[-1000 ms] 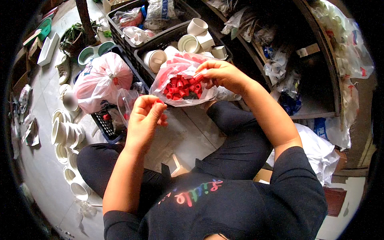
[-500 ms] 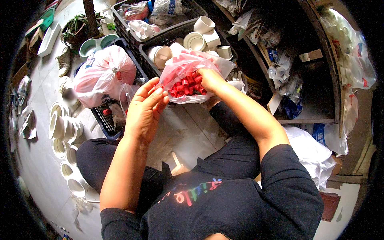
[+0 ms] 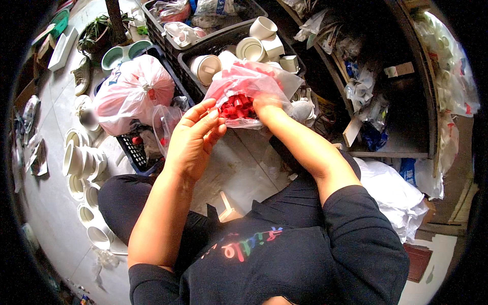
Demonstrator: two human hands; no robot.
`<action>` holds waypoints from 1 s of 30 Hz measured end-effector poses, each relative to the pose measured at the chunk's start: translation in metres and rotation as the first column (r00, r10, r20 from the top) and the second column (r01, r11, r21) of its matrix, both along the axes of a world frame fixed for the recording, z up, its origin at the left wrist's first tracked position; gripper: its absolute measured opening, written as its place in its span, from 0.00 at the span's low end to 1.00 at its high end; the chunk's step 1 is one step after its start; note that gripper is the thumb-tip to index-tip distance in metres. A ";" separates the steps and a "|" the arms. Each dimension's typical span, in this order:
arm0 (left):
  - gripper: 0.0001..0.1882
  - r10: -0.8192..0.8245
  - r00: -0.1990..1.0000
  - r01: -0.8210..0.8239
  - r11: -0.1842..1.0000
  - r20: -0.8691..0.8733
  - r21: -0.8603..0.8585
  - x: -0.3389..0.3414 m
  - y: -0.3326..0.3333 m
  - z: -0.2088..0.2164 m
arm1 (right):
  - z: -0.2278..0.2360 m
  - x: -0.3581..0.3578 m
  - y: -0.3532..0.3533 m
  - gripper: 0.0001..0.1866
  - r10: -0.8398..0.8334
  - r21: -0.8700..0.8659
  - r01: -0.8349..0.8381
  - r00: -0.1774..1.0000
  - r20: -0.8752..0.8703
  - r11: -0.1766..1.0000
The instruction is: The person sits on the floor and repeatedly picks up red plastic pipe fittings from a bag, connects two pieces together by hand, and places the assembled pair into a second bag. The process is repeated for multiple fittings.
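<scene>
A thin, whitish plastic bag (image 3: 244, 76) with a pink-red tint gapes toward me in front of a black crate. Inside lie many small red plastic pieces (image 3: 235, 108), short and tube-like. My right hand (image 3: 265, 105) reaches into the bag's right side, its fingers hidden among the pieces and the film. At the bag's left edge, my left hand (image 3: 195, 132) is raised with thumb and forefinger pinched together and the other fingers curled. A bit of red shows at those fingertips, but I cannot make out whether it is a piece or the bag.
White plastic pots and cups (image 3: 249, 50) fill the black crate (image 3: 184, 58) behind the bag. A tied pinkish bag (image 3: 134, 91) rests on a dark basket to the left. White cups (image 3: 84, 162) line the floor. A dark shelf (image 3: 391, 154) stands right, beside a white sack (image 3: 389, 195).
My left hand has shifted right, closer to the red pieces. My right hand sits lower and deeper in the bag, with its elbow drawn slightly inward.
</scene>
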State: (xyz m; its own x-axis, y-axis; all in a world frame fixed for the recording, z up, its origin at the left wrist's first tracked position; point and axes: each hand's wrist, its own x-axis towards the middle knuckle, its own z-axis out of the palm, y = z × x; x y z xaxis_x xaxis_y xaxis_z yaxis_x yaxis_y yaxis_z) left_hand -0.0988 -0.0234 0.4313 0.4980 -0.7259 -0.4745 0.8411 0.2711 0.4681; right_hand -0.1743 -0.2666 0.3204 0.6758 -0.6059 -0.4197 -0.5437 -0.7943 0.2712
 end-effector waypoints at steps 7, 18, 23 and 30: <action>0.15 -0.014 1.000 0.014 1.000 -0.007 0.014 -0.001 -0.002 -0.003 | -0.003 -0.006 -0.004 0.14 -0.040 -0.031 0.039 0.999 -0.023 0.999; 0.15 -0.017 1.000 0.017 1.000 0.025 -0.005 -0.001 -0.005 -0.011 | -0.014 -0.010 -0.025 0.14 0.057 0.034 -0.060 0.996 0.075 0.998; 0.16 -0.027 0.999 0.026 1.000 0.047 0.016 0.000 -0.005 -0.014 | -0.006 -0.005 -0.021 0.13 0.168 0.130 -0.240 0.895 0.414 0.962; 0.16 -0.017 0.999 0.018 1.000 0.051 -0.013 0.000 -0.006 -0.016 | 0.081 -0.001 0.007 0.17 -0.476 0.864 0.101 0.863 0.171 0.493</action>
State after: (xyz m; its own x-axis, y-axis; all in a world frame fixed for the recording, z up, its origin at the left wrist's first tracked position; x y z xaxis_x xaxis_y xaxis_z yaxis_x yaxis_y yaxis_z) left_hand -0.0990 -0.0293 0.4155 0.5084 -0.7407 -0.4391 0.8208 0.2627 0.5073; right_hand -0.1754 -0.2597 0.4014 0.7296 -0.3151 -0.6070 -0.6839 -0.3304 -0.6505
